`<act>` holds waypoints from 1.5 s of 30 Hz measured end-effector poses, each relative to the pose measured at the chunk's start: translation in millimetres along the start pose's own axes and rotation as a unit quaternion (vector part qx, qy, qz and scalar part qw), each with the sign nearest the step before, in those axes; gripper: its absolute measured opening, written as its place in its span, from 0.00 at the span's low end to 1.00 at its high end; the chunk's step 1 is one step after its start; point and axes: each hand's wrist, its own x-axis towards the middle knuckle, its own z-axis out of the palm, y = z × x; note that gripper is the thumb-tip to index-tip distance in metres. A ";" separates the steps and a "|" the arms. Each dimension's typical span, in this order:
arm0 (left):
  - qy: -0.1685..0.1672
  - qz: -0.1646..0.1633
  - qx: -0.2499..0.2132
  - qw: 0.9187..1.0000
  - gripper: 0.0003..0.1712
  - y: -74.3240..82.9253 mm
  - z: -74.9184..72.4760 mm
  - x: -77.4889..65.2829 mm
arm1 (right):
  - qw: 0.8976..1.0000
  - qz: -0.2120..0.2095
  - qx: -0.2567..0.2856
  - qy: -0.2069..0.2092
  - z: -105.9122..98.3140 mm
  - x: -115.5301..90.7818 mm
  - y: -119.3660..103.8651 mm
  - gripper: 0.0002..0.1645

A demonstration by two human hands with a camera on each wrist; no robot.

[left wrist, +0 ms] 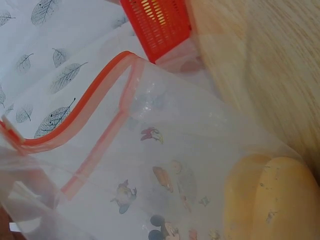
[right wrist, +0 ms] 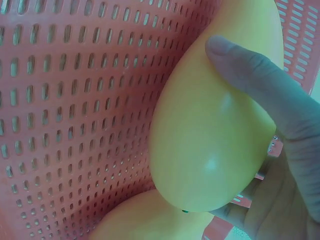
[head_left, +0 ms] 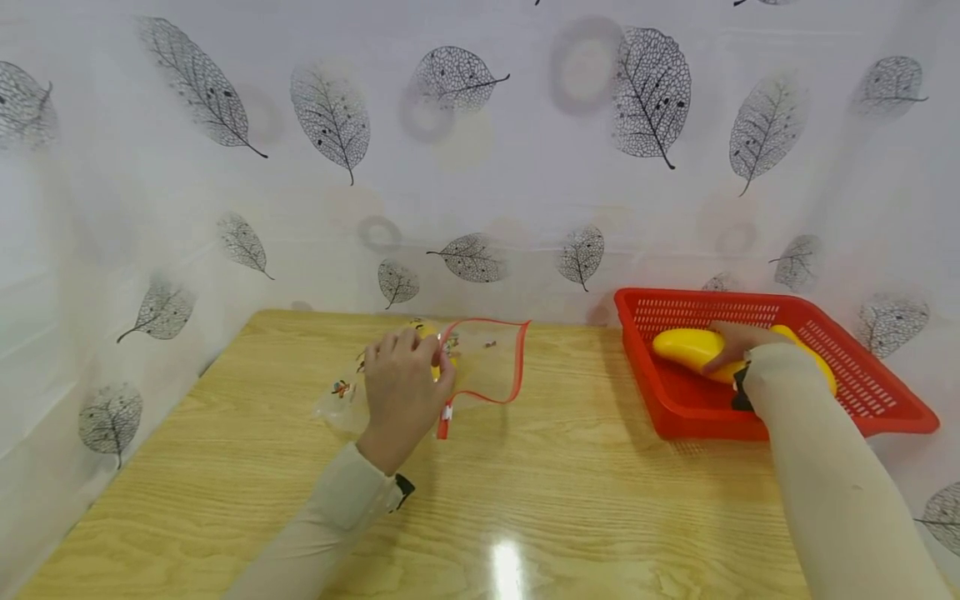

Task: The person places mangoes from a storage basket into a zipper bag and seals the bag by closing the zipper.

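My left hand (head_left: 401, 387) pinches the edge of a clear zip bag (head_left: 491, 354) with a red-trimmed mouth, held over the wooden table. Cartoon prints dot the plastic (left wrist: 175, 125); rounded yellow shapes (left wrist: 287, 200) show through its lower part in the left wrist view. Over at the right, my right hand (head_left: 738, 342) grips a smooth yellow toy fruit (right wrist: 210, 130), long and narrowing toward one end, inside a red basket (head_left: 705, 427). Its thumb lies across the fruit's upper side, and the other fingers are partly hidden beneath. Another yellow toy fruit (right wrist: 150, 220) lies against it.
Slotted walls ring the red basket, which stands at the table's back right. A pale cloth (head_left: 495, 183) printed with dark leaves hangs behind the wooden table (head_left: 570, 475). Bare wood lies between the bag and the basket.
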 end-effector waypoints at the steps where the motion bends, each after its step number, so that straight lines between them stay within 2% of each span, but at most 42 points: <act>1: -0.001 0.000 0.000 1.000 0.09 -0.1 0.1 0.0 | 1.000 0.002 0.005 0.000 0.4 0.8 0.9 0.77; 9: -0.005 0.004 -0.003 1.000 0.09 -0.5 -0.3 -1.0 | 1.000 -0.003 -0.009 -0.010 6.8 3.8 1.0 0.76; 18: 0.003 0.005 0.000 1.000 0.09 -0.9 0.4 -0.2 | 1.000 0.004 -0.014 0.004 11.0 -24.4 -20.9 0.71; 23: 0.002 0.005 0.003 1.000 0.09 -1.1 0.7 -0.2 | 1.000 0.014 0.003 0.000 12.3 -28.3 -30.0 0.71; 31: -0.001 0.003 -0.002 1.000 0.08 -1.6 1.0 -0.6 | 0.999 0.012 -0.028 0.011 17.8 -36.5 -40.1 0.69; 38: -0.006 0.001 -0.001 1.000 0.09 -2.4 2.3 -1.3 | 0.999 0.024 0.000 0.028 22.4 -52.1 -51.1 0.69; 41: -0.005 0.003 0.000 1.000 0.09 -2.5 2.5 -1.5 | 0.998 0.041 0.029 0.031 23.9 -55.2 -54.9 0.69; 45: 0.000 0.005 0.001 1.000 0.09 -2.5 2.7 -1.5 | 0.997 0.050 0.041 0.036 24.5 -56.9 -58.7 0.69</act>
